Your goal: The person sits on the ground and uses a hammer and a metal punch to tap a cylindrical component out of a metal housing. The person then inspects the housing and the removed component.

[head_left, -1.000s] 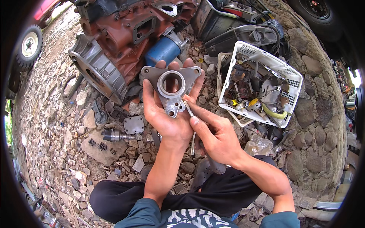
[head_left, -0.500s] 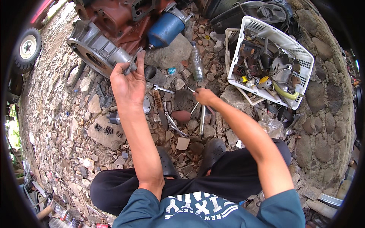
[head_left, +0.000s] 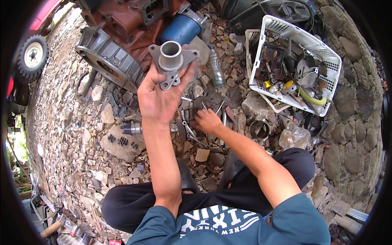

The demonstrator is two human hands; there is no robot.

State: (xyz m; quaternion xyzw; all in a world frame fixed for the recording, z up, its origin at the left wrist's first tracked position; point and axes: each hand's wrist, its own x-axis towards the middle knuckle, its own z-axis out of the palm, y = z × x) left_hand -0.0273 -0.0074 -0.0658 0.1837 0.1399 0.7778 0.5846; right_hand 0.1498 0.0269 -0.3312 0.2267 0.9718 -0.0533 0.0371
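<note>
My left hand (head_left: pixel 161 100) is raised, palm up, with its fingers closed around a grey metal flanged pipe fitting (head_left: pixel 170 58). The fitting's round opening faces up, and bolt holes show in its lugs. Lower and to the right, my right hand (head_left: pixel 209 121) reaches down to the ground with curled, slightly blurred fingers. A thin metal rod (head_left: pixel 204 105) juts out past those fingertips; the rest of it is hidden. Another slim metal rod (head_left: pixel 221 107) lies just right of the hand. Left of the hand, a wrench (head_left: pixel 182 115) lies on the stones.
A rusty-red engine block (head_left: pixel 134 20) with a blue canister filter (head_left: pixel 182 27) stands at the back. Beside it rests a grey metal housing (head_left: pixel 108 55). A plastic bottle (head_left: pixel 215 67) lies near a white crate (head_left: pixel 261 49) of parts. Small dark pieces sit on a flat stone (head_left: pixel 118 148).
My left hand has brought the fitting away from beside the grey housing, to the right, turning its opening up. My right hand has moved left and nearer to me, down toward the tools.
</note>
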